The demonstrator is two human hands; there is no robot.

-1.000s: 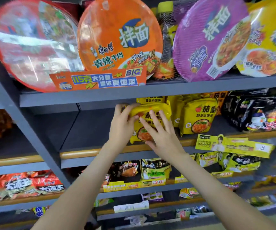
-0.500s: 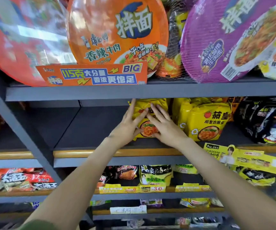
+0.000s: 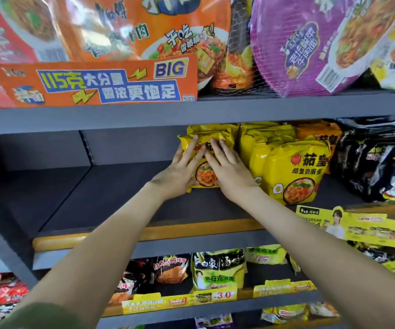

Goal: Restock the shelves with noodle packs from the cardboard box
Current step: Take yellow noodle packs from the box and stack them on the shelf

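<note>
Palms of the left hand (image 3: pixel 180 174) and right hand (image 3: pixel 229 169) press flat, fingers straight, on the yellow noodle pack (image 3: pixel 205 178) — upright near the grey shelf's (image 3: pixel 108 198) back edge, touching neighbouring yellow packs (image 3: pixel 293 172).

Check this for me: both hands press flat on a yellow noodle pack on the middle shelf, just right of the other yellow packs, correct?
One detail is wrong. The head view shows the yellow noodle pack to the left of the other yellow packs, not to their right. The rest holds: the left hand and right hand press flat on it on the middle shelf.
</note>
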